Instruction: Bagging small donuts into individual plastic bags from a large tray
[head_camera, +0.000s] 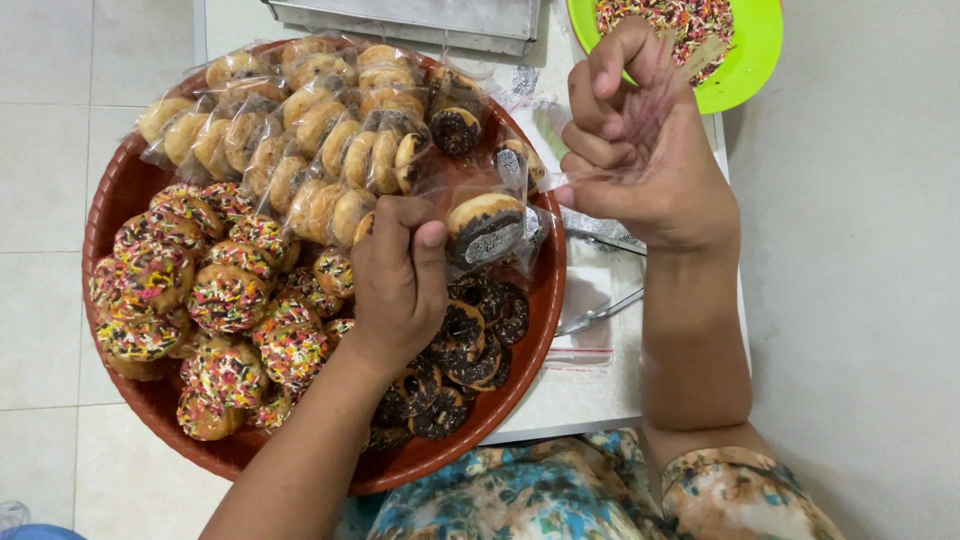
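Donuts on a tray, with a plate behind

Your tray (120, 200) sits on the table (590, 400); bagged donuts (330, 130) lie at its back, sprinkle donuts (225, 300) at its left, chocolate donuts (470, 340) at its right; the plate (755, 50) is behind, to the right.

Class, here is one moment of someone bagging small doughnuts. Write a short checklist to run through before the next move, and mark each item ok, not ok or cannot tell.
1. Left hand grips the clear bag: ok.
2. Right hand pinches the bag's other end: ok.
3. Chocolate doughnut inside the bag: ok.
4. Bag sealed: cannot tell.
5. Unbagged doughnuts remain on the red tray: ok.
6. Green plate of sprinkles clear of the hands: ok.
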